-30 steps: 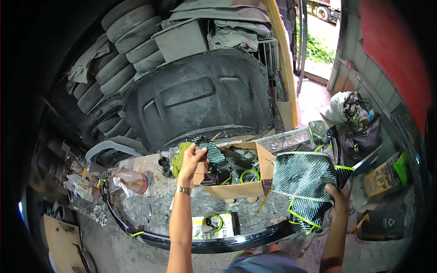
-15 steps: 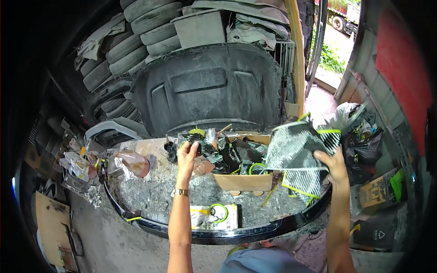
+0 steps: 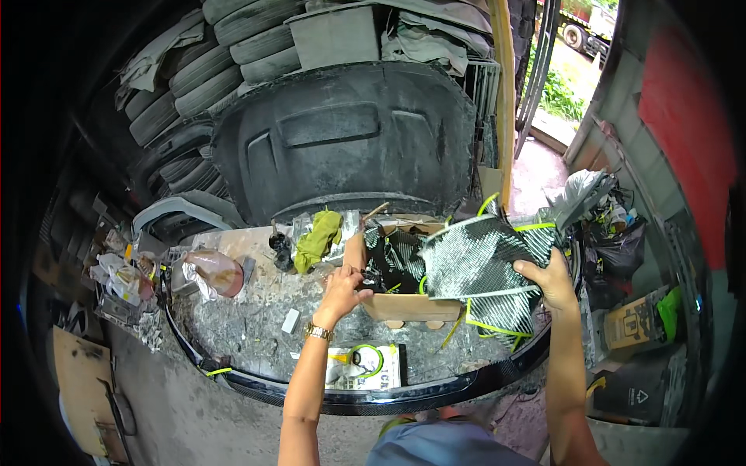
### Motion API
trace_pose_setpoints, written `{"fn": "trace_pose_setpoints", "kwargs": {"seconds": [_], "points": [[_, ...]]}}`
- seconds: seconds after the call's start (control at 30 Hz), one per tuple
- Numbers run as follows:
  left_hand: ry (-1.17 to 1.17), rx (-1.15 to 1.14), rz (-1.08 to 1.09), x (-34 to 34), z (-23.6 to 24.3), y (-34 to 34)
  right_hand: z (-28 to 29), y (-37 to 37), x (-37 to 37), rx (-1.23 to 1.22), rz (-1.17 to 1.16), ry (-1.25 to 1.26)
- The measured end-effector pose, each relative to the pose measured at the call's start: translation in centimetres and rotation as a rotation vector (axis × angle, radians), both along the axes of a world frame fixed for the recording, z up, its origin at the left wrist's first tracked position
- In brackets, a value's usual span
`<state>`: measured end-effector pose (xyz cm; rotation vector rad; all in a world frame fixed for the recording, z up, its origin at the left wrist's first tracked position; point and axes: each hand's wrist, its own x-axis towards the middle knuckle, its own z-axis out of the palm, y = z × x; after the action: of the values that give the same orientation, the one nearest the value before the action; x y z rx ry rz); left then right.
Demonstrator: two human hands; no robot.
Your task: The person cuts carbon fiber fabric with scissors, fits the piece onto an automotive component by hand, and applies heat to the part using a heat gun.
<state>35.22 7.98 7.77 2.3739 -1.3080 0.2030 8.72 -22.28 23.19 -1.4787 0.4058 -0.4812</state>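
Right of centre in the frame, the right hand (image 3: 553, 281) is clamped on a bundle of woven fabric (image 3: 475, 256) – shiny black and silver weave, some of the pieces edged in yellow-green. Thumb's on top, and the bundle is held over the right end of an open cardboard box (image 3: 412, 306), so part of the box is covered up. More dark woven cloth (image 3: 396, 256) is piled inside that box, fwiw.

Middle of the frame, the left hand (image 3: 342, 293) is at the box's front left corner, fingers over by the edge. Can't tell if it's actually pinching the cardboard or just resting there, tbh. Gold-coloured watch (image 3: 317, 331) on that wrist.

All this is at a pretty scruffy grey worktop (image 3: 264, 334). Left of the box there's a crumpled olive-green cloth (image 3: 317, 242), and lower down, a small pale block (image 3: 291, 321). Bottom centre, a yellow-green ring (image 3: 381, 359) sits on a white printed pack (image 3: 390, 378), with a glossy dark curved strip (image 3: 404, 401) running along the near edge – bends a lot, but that's partly the fisheye. Upper centre, a big dark hood-shaped panel (image 3: 334, 167) stands behind the worktop, and upper left has stacked tyres (image 3: 256, 39).
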Motion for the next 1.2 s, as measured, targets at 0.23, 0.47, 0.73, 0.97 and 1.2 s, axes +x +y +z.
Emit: {"fn": "trace_pose_setpoints", "kwargs": {"seconds": [0.23, 0.47, 0.73, 0.97, 1.2], "points": [[0.758, -0.462, -0.006, 1.7, 7.7, -2.9, 0.1, -0.6, -3.9, 0.029, -0.131, -0.041], [0.694, -0.442, -0.057, 1.1, 9.6, -6.1, -0.4, -1.5, -6.2, 0.020, -0.207, -0.061], [0.342, -0.010, 0.023, 4.5, -4.0, -7.5, 0.1, -0.3, -7.2, 0.013, -0.224, -0.050], [0.019, 0.539, 0.259, 3.0, -7.8, -11.9, 0.4, -0.1, -9.9, 0.036, -0.280, -0.040], [0.255, 0.410, 0.405, 2.5, -8.0, -13.9, 0.9, -0.5, -12.3, 0.053, -0.309, 0.002]]}}
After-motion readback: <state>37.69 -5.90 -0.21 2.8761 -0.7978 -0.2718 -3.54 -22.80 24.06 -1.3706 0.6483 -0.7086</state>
